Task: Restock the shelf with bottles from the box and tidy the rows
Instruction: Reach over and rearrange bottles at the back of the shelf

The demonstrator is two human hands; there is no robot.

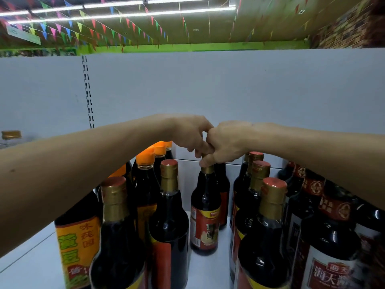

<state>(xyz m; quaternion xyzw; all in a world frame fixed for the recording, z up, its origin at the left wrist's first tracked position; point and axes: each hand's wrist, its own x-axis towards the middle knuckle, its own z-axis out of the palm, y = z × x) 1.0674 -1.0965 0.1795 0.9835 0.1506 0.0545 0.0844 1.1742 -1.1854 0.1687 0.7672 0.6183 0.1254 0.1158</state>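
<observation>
2 bare arms reach in from either edge; left hand (190, 133) and right hand (226, 142) touch mid-frame, the right gripping a sauce bottle (205, 201) by its neck.

You stand in a supermarket aisle. A white retail shelf (31, 268) with a pale back panel (229, 84) and a slotted upright (88, 97) carries rows of labelled, dark sauce bottles (205, 215) in several brands. Coloured bunting (79, 26) and long strip lights (125, 16) cross overhead, above a bright green wall band (208, 46).
</observation>
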